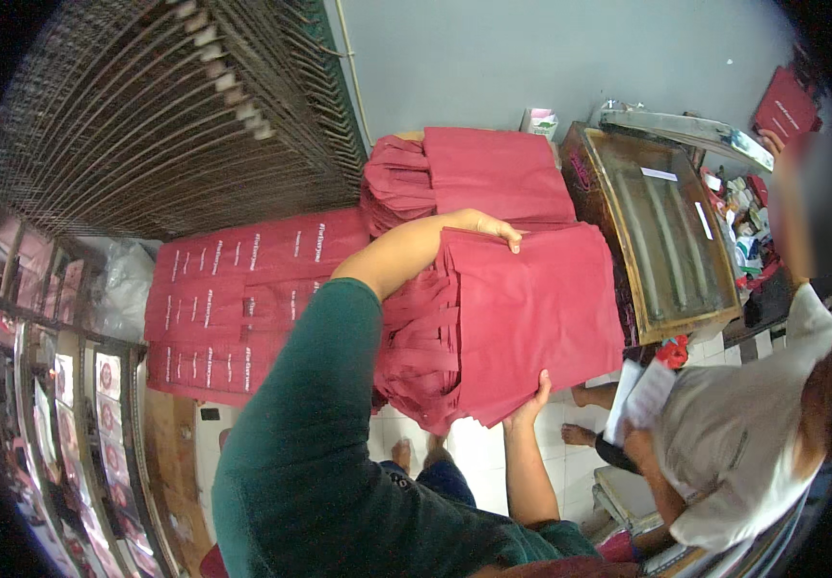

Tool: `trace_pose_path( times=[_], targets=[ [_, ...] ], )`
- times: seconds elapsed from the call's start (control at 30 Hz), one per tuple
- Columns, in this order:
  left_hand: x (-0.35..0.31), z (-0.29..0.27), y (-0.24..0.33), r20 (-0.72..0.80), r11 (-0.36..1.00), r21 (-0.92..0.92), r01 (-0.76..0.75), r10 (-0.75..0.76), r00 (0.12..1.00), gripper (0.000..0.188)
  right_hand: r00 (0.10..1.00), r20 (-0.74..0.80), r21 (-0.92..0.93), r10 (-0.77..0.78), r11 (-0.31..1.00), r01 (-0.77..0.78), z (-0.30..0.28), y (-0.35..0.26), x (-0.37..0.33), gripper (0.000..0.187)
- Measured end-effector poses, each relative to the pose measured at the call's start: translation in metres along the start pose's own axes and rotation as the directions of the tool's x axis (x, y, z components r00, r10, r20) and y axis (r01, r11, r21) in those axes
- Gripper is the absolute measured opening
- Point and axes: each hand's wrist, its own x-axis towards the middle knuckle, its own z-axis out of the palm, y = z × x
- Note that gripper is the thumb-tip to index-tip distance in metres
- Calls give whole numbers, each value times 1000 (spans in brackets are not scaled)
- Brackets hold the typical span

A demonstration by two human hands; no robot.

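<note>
A thick stack of red fabric bags [543,308] is held between my two hands, with loose handles [421,337] bunched along its left side. My left hand [495,231] grips the far edge, thumb on top and the other fingers mostly hidden. At the near edge, my right hand [529,400] has its thumb over the top bag and its fingers underneath. Just beyond lies a second stack of red bags [501,173], its handles gathered at the left too.
Printed red bags [209,313] lie spread at the left, beside a large wire rack [175,125]. A wood-framed screen [671,241] stands to the right. At the right, a co-worker [734,424] holds papers [642,393] and a printed red bag [787,104].
</note>
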Motion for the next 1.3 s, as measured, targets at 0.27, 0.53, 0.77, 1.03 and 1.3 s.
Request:
trace_pose_path(
  times=[0.27,0.53,0.77,1.03,1.3],
  targets=[
    [101,-65,1,-48,733,677,61,-39,998,101,993,-111,29,32,999,-29,-15,11,59,60],
    [-24,50,49,-218,90,975,205,169,961,117,956,-284,39,-72,995,87,45,6,82,61],
    [-12,44,-17,-310,116,949,294,166,936,125,947,-318,43,-30,998,46,101,-14,81,93],
    [-11,15,-14,-356,146,931,335,156,921,128,961,-248,-30,-120,993,116,96,7,112,102],
    [-74,88,-5,-324,264,944,195,646,691,106,959,-283,-221,-30,975,-34,95,14,62,107]
  ],
)
